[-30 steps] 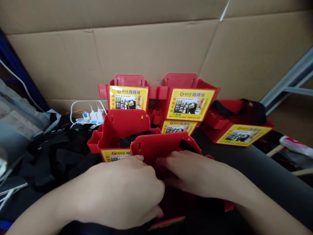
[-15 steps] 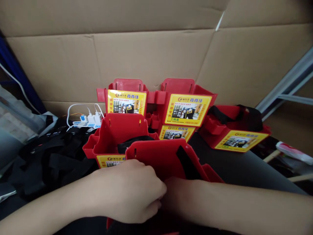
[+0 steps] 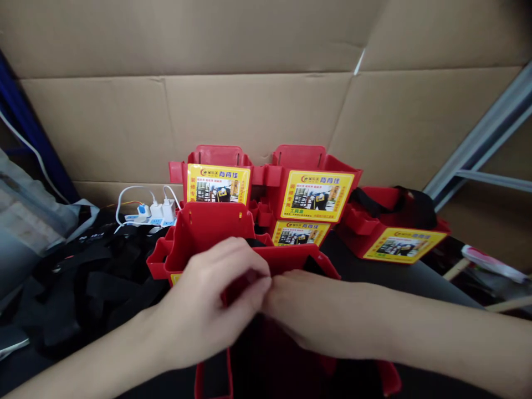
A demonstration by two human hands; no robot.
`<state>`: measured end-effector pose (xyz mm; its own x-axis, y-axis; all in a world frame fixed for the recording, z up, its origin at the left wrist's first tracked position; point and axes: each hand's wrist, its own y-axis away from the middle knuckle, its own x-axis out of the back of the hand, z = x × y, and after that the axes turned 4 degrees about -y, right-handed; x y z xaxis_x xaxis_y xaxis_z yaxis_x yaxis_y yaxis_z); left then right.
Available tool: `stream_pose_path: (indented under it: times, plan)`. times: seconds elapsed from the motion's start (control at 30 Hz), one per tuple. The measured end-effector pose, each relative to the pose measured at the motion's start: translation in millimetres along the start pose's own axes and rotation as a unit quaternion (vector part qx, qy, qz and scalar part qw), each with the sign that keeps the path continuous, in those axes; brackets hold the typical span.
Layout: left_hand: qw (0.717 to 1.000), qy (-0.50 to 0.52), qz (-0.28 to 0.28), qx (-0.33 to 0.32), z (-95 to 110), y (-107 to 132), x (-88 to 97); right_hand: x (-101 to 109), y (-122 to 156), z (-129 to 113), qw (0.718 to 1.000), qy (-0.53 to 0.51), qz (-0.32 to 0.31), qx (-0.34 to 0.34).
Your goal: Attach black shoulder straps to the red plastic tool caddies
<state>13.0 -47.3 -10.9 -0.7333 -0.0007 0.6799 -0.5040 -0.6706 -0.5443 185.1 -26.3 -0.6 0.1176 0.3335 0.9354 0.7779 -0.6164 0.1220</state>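
A red plastic tool box (image 3: 286, 256) stands tilted close in front of me, its open inside facing me. My left hand (image 3: 220, 293) is at its back panel, thumb and fingers closed in a pinch. My right hand (image 3: 299, 305) meets the left fingertips there, its fingers bent down into the box. Whatever lies between the fingers is hidden. A black strap (image 3: 315, 266) shows on the panel behind my right hand, and dark material lies below both hands. Just behind stands another red tool box (image 3: 216, 221), partly covered by my left hand.
More red boxes with yellow labels (image 3: 318, 195) stand against a cardboard wall (image 3: 249, 116). One red box (image 3: 374, 238) at the right holds a black strap. Black straps (image 3: 87, 282) are heaped at the left, near a power strip with plugs (image 3: 155, 213). A metal frame (image 3: 477, 138) rises at the right.
The near box's back panel has tipped and sits lower, showing more of its inside. My left hand has lifted slightly and turned into a pinch; my right hand has risen a little.
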Motion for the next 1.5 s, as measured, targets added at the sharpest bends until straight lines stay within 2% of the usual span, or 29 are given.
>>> stream_pose_path:
  times: [0.07,0.17,0.27,0.33,0.4,0.5,0.57,0.63,0.7,0.8,0.87,1.0,1.1,1.17,1.3,1.5]
  plan:
    - [0.999,-0.014,-0.007,0.046,1.2,2.6,7.8,12.4,3.2,-4.4,0.993,-0.105,-0.026,-0.047]
    - [0.994,-0.066,-0.056,0.069,5.7,6.2,10.3,22.2,2.9,-4.9,0.949,-0.290,-0.062,-0.102]
    - [0.984,-0.146,-0.052,0.085,8.5,7.5,5.6,21.3,1.8,-0.2,0.918,-0.370,-0.078,-0.119]
    - [0.980,-0.161,-0.050,0.106,8.0,5.6,3.3,17.6,2.8,1.0,0.898,-0.413,-0.062,-0.137]
    - [0.981,-0.132,-0.052,0.131,6.3,2.2,2.6,13.0,4.6,-1.3,0.868,-0.466,-0.040,-0.166]
    - [0.982,-0.072,-0.026,0.173,4.3,-2.0,3.2,5.7,6.1,-8.7,0.816,-0.526,0.023,-0.238]
    - [0.981,-0.053,-0.016,0.188,2.9,-2.4,5.6,1.4,5.2,-12.8,0.799,-0.528,0.066,-0.280]
    - [0.981,-0.060,-0.028,0.184,-0.6,-1.8,11.9,-1.6,3.1,-14.4,0.818,-0.499,0.075,-0.274]
    - [0.981,-0.080,-0.049,0.171,-8.0,-2.6,22.8,-3.5,1.0,-13.7,0.864,-0.439,0.072,-0.236]
    - [0.984,-0.094,-0.041,0.143,-26.1,-10.2,41.1,-7.7,0.0,-11.4,0.925,-0.327,0.083,-0.173]
    - [0.988,-0.068,-0.054,0.129,-38.4,-18.5,48.8,-13.1,0.8,-10.7,0.943,-0.281,0.087,-0.157]
    - [0.981,-0.006,-0.156,0.113,-48.5,-32.8,50.6,-24.0,2.7,-11.8,0.938,-0.282,0.081,-0.185]
    - [0.970,-0.032,-0.222,0.090,-43.7,-36.6,49.7,-22.7,2.8,-14.6,0.932,-0.327,0.075,-0.135]
    - [0.965,-0.034,-0.250,0.079,-40.3,-36.1,51.1,-18.0,3.2,-16.8,0.932,-0.332,0.099,-0.111]
    - [0.963,-0.003,-0.255,0.085,-41.0,-33.1,54.4,-11.7,6.7,-18.5,0.937,-0.287,0.146,-0.136]
    - [0.967,0.020,-0.236,0.093,-44.1,-32.9,54.6,-10.0,7.1,-18.3,0.942,-0.259,0.137,-0.161]
